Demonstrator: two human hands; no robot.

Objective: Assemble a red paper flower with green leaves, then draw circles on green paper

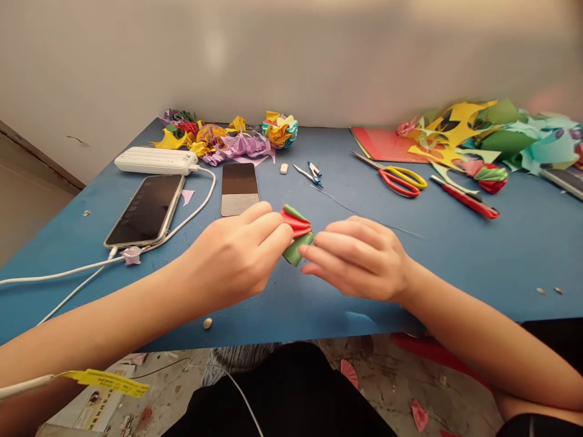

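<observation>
Between my hands, over the near part of the blue table [282,315], is a small piece of folded red and green paper [298,227]. My left hand [243,252] is closed on its left side, with the fingertips partly hidden behind the knuckles. From the right, my right hand [357,258] meets the green lower part of the paper, its fingers bent and pressed together. I cannot see clearly how firmly the right fingertips grip it. A thin wire [364,213] lies on the table just beyond the right hand.
Phones [144,209] [239,188], a white power bank [157,161] and cables lie left. Scissors [394,176], a red cutter [469,197], a compass [310,173] and an eraser [283,169] lie farther back. Paper flowers [280,129] and cut paper scraps [460,130] line the wall.
</observation>
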